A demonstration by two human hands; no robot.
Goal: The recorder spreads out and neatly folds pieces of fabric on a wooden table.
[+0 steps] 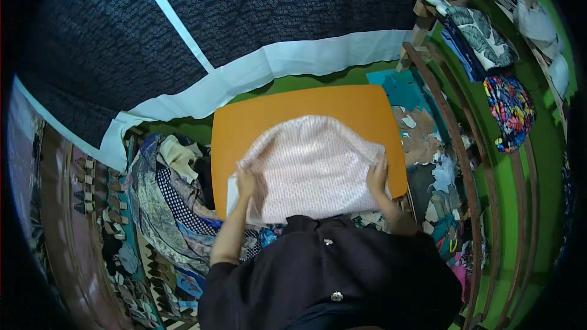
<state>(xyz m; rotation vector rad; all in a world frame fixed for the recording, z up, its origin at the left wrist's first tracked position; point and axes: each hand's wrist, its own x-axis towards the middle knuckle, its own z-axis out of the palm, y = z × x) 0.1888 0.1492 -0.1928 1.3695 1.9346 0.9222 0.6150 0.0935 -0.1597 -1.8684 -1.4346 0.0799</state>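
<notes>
A pale pink patterned cloth [312, 165] lies spread over the orange tabletop [361, 107], its far edge curved and bunched into a soft roll. My left hand [246, 183] grips the cloth's left edge, fingers closed round the fabric. On the opposite side my right hand [378, 176] holds the right edge in the same way. The near edge of the cloth reaches the front of the table, close to my dark shirt. Fingertips of both hands are partly hidden by the fabric.
A heap of patterned fabrics [177, 201] sits left of the table. Scraps [422, 140] lie on the right, beside curved wooden rails [468, 177]. Folded clothes [477, 36] rest on a rack at the upper right. A dark curtain [275, 6] with a white border hangs behind. Shoes [116, 208] line the left.
</notes>
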